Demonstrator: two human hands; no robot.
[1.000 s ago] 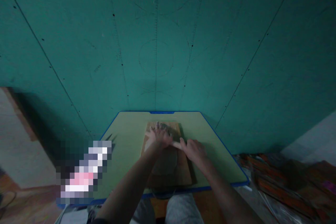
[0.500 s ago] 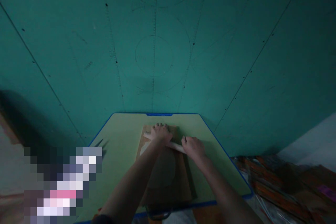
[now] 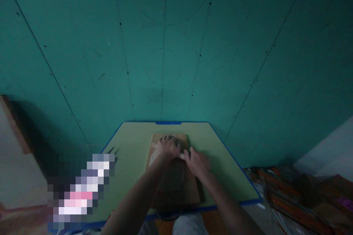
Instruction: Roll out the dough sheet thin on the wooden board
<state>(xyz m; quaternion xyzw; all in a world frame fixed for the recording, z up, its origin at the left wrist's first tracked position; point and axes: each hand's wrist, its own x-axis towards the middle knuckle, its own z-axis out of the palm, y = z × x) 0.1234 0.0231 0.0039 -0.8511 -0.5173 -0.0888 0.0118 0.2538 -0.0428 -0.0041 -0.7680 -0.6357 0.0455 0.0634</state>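
A slim, pale rolling pin (image 3: 154, 145) lies slantwise across the far part of a wooden board (image 3: 191, 192). Beneath it a flat, pale sheet of dough (image 3: 172, 180) is spread on the board, partly covered by my left forearm. My left hand (image 3: 167, 148) presses down over the middle of the pin, its fingers bent over the far side. Close beside it on the right, my right hand (image 3: 197, 161) grips the pin near its right end, which the hand hides.
The board rests on a light table (image 3: 132, 143) with blue edging. A green wall (image 3: 176, 62) with drawn lines rises behind it. At the table's left stands a pixelated object (image 3: 82, 187) with a dark pointed tip. Wrapped orange-brown items (image 3: 286, 198) lie at the right.
My right hand has moved left along the rolling pin, closer to my left hand. The left hand stays over the pin. The whole view has shifted slightly.
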